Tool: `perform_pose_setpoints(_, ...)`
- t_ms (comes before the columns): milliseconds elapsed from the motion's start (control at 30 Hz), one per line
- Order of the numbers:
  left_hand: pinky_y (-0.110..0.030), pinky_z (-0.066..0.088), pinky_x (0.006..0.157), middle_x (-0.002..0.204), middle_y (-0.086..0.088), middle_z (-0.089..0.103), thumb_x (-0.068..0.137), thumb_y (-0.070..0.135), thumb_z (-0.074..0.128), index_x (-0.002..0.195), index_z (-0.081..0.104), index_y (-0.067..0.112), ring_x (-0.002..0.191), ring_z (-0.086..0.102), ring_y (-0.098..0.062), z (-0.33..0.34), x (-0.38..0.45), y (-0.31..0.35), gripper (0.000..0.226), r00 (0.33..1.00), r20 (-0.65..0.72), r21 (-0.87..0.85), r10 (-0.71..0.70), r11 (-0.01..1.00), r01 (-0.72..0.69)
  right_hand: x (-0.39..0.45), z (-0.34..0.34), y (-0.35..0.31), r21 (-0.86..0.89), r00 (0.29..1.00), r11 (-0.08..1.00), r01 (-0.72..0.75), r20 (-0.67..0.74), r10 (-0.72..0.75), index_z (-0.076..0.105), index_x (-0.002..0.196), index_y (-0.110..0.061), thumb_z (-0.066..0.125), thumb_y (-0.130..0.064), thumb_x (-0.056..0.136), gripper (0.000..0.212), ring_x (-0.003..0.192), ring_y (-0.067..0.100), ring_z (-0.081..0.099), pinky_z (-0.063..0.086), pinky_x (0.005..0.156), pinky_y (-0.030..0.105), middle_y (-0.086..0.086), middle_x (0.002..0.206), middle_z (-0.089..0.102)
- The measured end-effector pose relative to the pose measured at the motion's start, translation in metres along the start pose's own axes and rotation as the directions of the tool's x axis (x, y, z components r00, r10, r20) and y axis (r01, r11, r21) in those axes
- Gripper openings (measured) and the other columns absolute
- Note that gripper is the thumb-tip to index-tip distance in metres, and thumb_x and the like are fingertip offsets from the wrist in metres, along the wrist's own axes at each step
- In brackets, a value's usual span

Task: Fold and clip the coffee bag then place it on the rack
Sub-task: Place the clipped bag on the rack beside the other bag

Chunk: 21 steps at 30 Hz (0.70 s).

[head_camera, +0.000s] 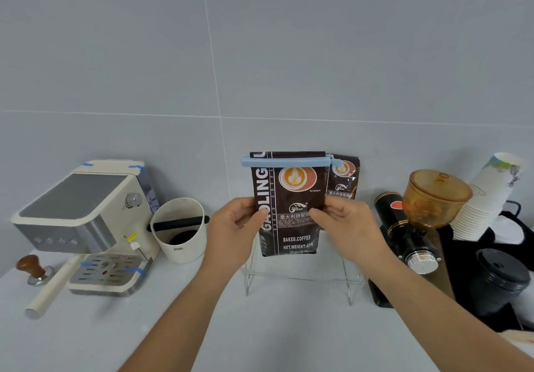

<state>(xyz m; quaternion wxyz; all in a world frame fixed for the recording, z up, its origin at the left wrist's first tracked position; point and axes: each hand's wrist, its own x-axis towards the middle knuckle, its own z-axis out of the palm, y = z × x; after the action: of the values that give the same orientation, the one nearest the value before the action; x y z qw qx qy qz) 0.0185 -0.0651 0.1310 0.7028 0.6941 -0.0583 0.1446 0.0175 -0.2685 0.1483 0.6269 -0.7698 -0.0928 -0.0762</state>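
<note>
A dark brown coffee bag (pixel 289 198) with white lettering stands upright above a clear wire rack (pixel 300 279). A light blue clip (pixel 286 162) runs across its folded top. My left hand (pixel 234 227) grips the bag's left edge and my right hand (pixel 346 224) grips its right edge, thumbs on the front. A second, matching coffee bag (pixel 344 181) stands just behind it to the right, partly hidden.
A cream espresso machine (pixel 83 221) and a white knock box (pixel 180 230) stand to the left, with a wooden tamper (pixel 30 267) at the far left. A black grinder with an amber hopper (pixel 419 218), stacked paper cups (pixel 485 198) and a black container (pixel 500 282) crowd the right.
</note>
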Motion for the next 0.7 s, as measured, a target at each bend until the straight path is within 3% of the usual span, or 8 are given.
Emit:
perform_pose_setpoints(200,-0.017,0.056,0.074,0.094,0.004,0.076,0.086,0.002,0.065,0.091,0.069,0.024,0.082,0.072,-0.007,0.001,0.044,-0.003,0.023,1.0,-0.007,0.04,0.013,0.999,-0.013,0.045,0.01,0.009,0.055,1.0,0.998,-0.014,-0.011,0.014,0.072,0.105,-0.016,0.061,-0.002,0.089,0.023,0.098,0.011,0.071,0.056,0.09,0.034,-0.003,0.102,0.076)
perform_pose_setpoints(267,-0.018,0.056,0.074,0.094,0.004,0.076,0.086,0.001,0.065,0.089,0.069,0.027,0.082,0.072,-0.007,0.002,0.059,-0.009,0.026,1.0,-0.006,0.049,0.005,0.999,-0.004,0.06,0.013,0.016,0.053,0.999,0.998,-0.026,-0.018,0.027,0.072,0.103,-0.022,0.061,-0.005,0.09,0.024,0.097,0.009,0.071,0.056,0.089,0.034,-0.006,0.101,0.076)
perform_pose_setpoints(433,-0.014,0.055,0.071,0.093,0.007,0.075,0.085,-0.005,0.062,0.089,0.068,0.03,0.08,0.071,-0.002,0.002,0.089,-0.03,0.036,0.999,-0.001,0.046,-0.037,0.998,0.037,0.091,0.022,0.038,0.053,0.995,0.995,-0.085,-0.041,0.088,0.071,0.108,-0.017,0.06,-0.006,0.091,0.023,0.098,0.012,0.071,0.056,0.091,0.038,-0.001,0.105,0.076)
perform_pose_setpoints(700,-0.03,0.056,0.082,0.1,0.003,0.075,0.085,-0.006,0.063,0.093,0.067,0.03,0.093,0.071,-0.014,0.005,0.114,-0.083,0.037,0.984,0.012,0.016,-0.176,0.984,0.176,0.115,0.038,0.083,0.028,0.98,0.982,-0.187,-0.066,0.188,0.073,0.095,-0.029,0.057,-0.005,0.092,0.029,0.094,0.007,0.071,0.058,0.085,0.031,-0.011,0.095,0.076)
